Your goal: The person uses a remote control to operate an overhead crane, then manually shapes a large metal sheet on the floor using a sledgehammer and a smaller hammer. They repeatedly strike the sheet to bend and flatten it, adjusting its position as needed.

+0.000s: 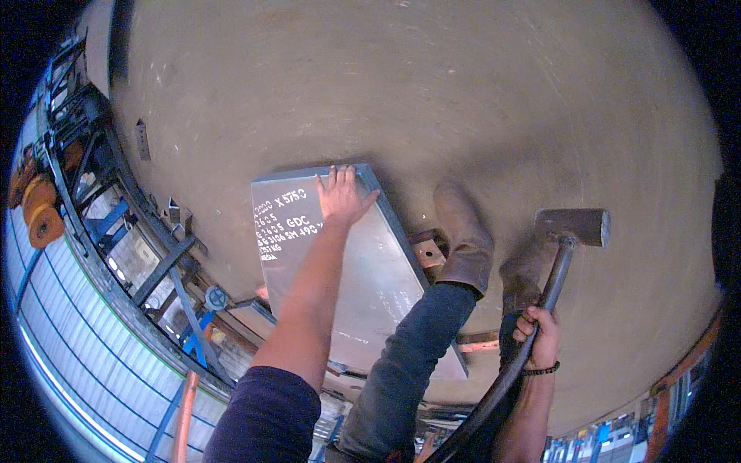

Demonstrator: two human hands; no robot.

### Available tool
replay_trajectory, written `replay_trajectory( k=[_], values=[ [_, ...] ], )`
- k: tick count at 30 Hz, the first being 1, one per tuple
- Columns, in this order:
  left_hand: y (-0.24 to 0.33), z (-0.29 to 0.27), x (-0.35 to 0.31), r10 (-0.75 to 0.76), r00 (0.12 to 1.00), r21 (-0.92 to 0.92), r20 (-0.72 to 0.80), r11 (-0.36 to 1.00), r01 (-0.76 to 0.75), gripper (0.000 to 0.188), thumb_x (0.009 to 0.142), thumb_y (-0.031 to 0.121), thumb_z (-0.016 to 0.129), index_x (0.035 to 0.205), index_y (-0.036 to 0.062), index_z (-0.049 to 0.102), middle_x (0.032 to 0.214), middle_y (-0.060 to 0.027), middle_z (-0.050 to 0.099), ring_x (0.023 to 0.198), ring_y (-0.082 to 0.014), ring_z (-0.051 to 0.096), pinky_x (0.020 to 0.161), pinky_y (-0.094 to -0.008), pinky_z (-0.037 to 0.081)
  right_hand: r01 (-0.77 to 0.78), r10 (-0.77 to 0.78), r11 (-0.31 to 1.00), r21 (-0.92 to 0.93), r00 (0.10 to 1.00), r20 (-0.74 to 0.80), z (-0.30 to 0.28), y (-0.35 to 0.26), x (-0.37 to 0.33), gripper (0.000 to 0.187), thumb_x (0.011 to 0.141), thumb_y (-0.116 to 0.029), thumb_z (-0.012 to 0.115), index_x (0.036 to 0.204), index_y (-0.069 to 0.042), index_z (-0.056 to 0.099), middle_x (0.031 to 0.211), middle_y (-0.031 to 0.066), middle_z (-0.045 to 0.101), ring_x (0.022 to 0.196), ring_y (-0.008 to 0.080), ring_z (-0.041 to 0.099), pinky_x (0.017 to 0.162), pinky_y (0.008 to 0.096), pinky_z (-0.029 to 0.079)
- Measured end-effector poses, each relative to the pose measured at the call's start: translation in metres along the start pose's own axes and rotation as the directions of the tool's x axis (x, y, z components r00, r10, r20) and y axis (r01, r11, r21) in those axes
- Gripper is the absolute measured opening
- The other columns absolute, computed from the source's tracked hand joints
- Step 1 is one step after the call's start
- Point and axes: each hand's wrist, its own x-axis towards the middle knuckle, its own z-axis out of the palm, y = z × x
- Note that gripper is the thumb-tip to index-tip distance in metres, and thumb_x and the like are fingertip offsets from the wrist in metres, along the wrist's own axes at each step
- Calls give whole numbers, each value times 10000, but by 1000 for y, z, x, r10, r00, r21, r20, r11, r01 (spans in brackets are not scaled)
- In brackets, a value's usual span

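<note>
A thick grey steel plate point(370, 270) with white hand-painted marks lies tilted in front of me. My left hand point(343, 197) rests on it close to its far edge, fingers stretched and thumb spread toward the right edge. At my right, a sledgehammer point(573, 226) with a blocky metal head and a long dark handle is held head-up and slanting. My right hand point(539, 332), with a dark bead bracelet at the wrist, is closed round the handle below the head. The handle's lower end runs out of view by my leg.
My boots point(463, 239) stand right of the plate on a broad brown surface point(386, 85). A small metal piece with a hole point(429, 253) lies between plate and boot. Steel frames, an orange rounded part point(42, 208) and a corrugated wall point(85, 339) are at left.
</note>
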Motion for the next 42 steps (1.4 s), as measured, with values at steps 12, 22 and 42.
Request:
replay_trajectory(
  k=[12,22,42],
  values=[
    [-59,-7,15,75,981,-10,178,997,-75,898,788,603,596,1467,112,272,1511,-77,308,1391,-253,297,1132,-522,211,-153,156,985,-84,987,32,4,0,9,109,818,-107,596,821,-74,491,649,-9,444,505,89,424,428,241,374],
    [22,-86,-265,136,982,-990,132,59,125,302,820,220,693,1040,24,625,894,-129,660,819,-177,639,746,-331,521,-136,142,942,-306,990,-5,46,14,-40,100,817,-110,581,829,-79,487,638,6,449,510,113,441,433,270,399],
    [-119,-298,-285,436,885,-907,165,-285,309,437,830,270,715,1130,-13,569,825,-142,668,714,-217,640,703,-372,510,434,-312,792,-429,893,326,435,-56,-190,129,811,-74,590,861,-42,476,661,35,487,501,136,457,444,301,415]
  ],
)
